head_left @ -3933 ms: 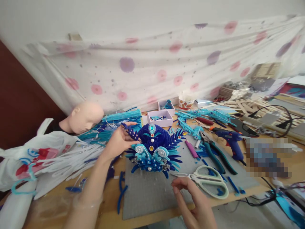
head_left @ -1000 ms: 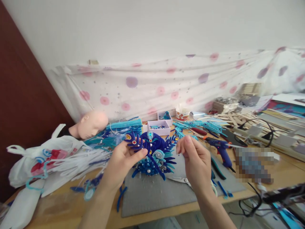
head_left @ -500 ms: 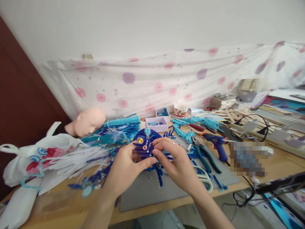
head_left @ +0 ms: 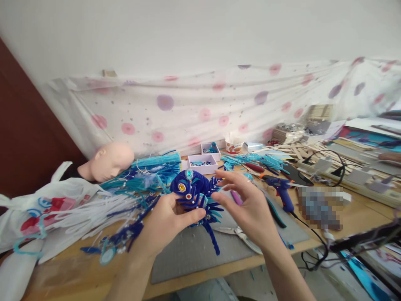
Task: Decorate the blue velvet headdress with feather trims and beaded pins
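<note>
A dark blue headpiece (head_left: 192, 190) made of fuzzy wire, set with gems and pearls, stands over the grey mat (head_left: 191, 253). My left hand (head_left: 166, 221) grips its left wing, thumb across the front. Just to the right of the headpiece, my right hand (head_left: 247, 209) hovers with fingers spread and nothing in it. A dark blue wire end hangs down from the headpiece toward the mat.
A mannequin head (head_left: 106, 161) lies at the back left beside a white plastic bag (head_left: 46, 209). Small boxes of beads (head_left: 202, 163), turquoise wire pieces (head_left: 253, 161), a blue glue gun (head_left: 280, 190), pliers and scissors (head_left: 241, 238) lie to the right. A spotted cloth covers the wall behind.
My right hand has let go of the headpiece and opened, drawing a little to the right. My left hand keeps its grip, and the headpiece has tilted slightly.
</note>
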`<state>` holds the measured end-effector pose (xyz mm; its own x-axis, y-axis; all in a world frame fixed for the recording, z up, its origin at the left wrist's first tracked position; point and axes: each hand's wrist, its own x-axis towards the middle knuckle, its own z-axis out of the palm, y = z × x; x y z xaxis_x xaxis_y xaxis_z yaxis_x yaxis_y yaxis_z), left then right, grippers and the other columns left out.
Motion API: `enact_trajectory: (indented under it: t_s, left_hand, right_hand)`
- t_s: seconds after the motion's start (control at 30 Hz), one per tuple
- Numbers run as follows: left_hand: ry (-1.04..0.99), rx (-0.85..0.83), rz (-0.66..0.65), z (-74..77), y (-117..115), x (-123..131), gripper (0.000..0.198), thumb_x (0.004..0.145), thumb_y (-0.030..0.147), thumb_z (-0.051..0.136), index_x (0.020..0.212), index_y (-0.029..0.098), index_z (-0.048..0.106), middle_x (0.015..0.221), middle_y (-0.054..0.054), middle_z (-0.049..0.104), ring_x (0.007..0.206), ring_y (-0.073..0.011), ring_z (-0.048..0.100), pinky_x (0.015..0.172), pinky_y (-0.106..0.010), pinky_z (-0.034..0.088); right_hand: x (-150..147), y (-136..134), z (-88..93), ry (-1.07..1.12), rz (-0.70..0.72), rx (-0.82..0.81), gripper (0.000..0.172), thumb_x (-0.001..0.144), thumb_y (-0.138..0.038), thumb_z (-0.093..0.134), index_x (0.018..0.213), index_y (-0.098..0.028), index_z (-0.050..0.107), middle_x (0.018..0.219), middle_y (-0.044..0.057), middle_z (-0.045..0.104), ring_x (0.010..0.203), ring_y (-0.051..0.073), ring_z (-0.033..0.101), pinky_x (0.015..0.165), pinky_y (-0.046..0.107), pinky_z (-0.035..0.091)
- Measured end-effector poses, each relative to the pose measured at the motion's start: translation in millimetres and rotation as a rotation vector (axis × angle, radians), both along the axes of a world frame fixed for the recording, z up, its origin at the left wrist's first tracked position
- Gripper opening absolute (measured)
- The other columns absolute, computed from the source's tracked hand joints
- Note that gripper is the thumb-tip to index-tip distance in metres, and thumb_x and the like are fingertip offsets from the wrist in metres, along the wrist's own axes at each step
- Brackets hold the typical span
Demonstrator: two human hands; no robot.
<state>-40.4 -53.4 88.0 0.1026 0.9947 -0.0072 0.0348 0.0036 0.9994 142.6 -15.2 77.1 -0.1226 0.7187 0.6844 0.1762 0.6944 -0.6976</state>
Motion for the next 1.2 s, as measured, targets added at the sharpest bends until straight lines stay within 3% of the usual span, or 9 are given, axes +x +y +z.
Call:
enact_trajectory:
  t_s: [0.07,0.13,0.2,0.3,0.43,0.57,0.7,0.93,1.2]
  left_hand:
    - [0.025,-0.001,-0.049,-0.3,1.2,2.9,0.025,0.07,0.028,0.081,0.09,0.019,0.07,0.088,0.0,0.075,0.082,-0.016,0.066,0.071,-0.024,0.049]
    - [0.086,0.008,-0.091,-1.0,1.4,4.2,0.02,0.072,0.029,0.079,0.087,0.019,0.07,0.086,0.0,0.074,0.08,-0.0156,0.065,0.069,-0.024,0.048]
    - [0.157,0.009,-0.106,-1.7,0.8,3.9,0.017,0.073,0.03,0.078,0.083,0.018,0.07,0.082,0.0,0.073,0.075,-0.0151,0.063,0.066,-0.024,0.047]
    - [0.176,-0.022,-0.102,-2.2,-0.4,2.4,0.02,0.071,0.031,0.078,0.084,0.018,0.072,0.085,-0.002,0.075,0.078,-0.0172,0.065,0.07,-0.026,0.048]
    - [0.134,-0.022,-0.089,-2.8,-0.6,1.7,0.021,0.073,0.034,0.077,0.088,0.02,0.073,0.093,-0.002,0.078,0.085,-0.0186,0.068,0.074,-0.027,0.05]
    - [0.101,-0.007,-0.08,-4.5,2.1,3.2,0.021,0.074,0.036,0.078,0.087,0.02,0.074,0.088,-0.002,0.077,0.078,-0.016,0.066,0.069,-0.025,0.049]
    - [0.02,-0.025,-0.071,-7.6,5.8,5.6,0.028,0.067,0.037,0.084,0.086,0.02,0.074,0.083,-0.001,0.075,0.072,-0.0131,0.063,0.064,-0.021,0.049]
    - [-0.039,-0.089,-0.014,-17.4,3.5,8.0,0.048,0.077,0.062,0.068,0.082,0.014,0.073,0.074,-0.004,0.071,0.06,-0.0141,0.062,0.062,-0.027,0.055]
    - [0.213,0.028,0.027,-17.5,-2.6,18.9,0.043,0.088,0.058,0.054,0.087,0.019,0.071,0.08,-0.002,0.071,0.072,-0.0189,0.067,0.071,-0.029,0.055]
  right_hand:
    - [-7.9,-3.4,-0.1,-0.023,0.126,-0.057,0.022,0.082,-0.029,0.074,0.103,-0.024,0.072,0.107,0.006,0.072,0.094,0.02,0.067,0.081,0.032,0.053]
    - [-14.4,-4.8,-1.3,-0.025,0.184,-0.082,0.004,0.084,-0.026,0.07,0.085,-0.023,0.072,0.099,0.005,0.073,0.094,0.02,0.067,0.083,0.033,0.052]
    - [-16.5,-3.5,-2.7,0.005,0.179,-0.102,0.014,0.085,-0.025,0.067,0.072,-0.021,0.066,0.091,0.004,0.073,0.089,0.019,0.067,0.081,0.032,0.051]
    - [-10.0,2.0,-4.4,0.086,0.074,-0.131,0.021,0.089,-0.03,0.062,0.071,-0.02,0.062,0.082,0.003,0.07,0.077,0.017,0.064,0.071,0.029,0.048]
    - [7.7,8.8,-5.6,0.102,-0.232,-0.051,0.038,0.097,-0.033,0.05,0.063,-0.02,0.059,0.057,-0.003,0.052,0.056,0.012,0.05,0.057,0.026,0.038]
    - [15.5,4.9,-9.3,0.079,-0.09,0.021,0.009,0.092,-0.023,0.061,0.088,-0.023,0.068,0.087,0.001,0.065,0.079,0.014,0.061,0.069,0.026,0.047]
    - [6.8,-7.8,-17.0,-0.008,0.069,0.072,0.011,0.087,-0.019,0.069,0.096,-0.024,0.072,0.099,0.003,0.067,0.094,0.016,0.064,0.081,0.026,0.051]
    - [-5.8,-16.4,-31.0,-0.022,-0.011,0.035,0.006,0.082,-0.019,0.075,0.086,-0.022,0.072,0.089,0.003,0.069,0.085,0.016,0.068,0.075,0.026,0.055]
    - [-7.3,-23.8,-33.7,-0.082,-0.105,0.063,0.011,0.087,-0.012,0.062,0.083,-0.022,0.061,0.105,0.007,0.065,0.101,0.02,0.065,0.085,0.032,0.052]
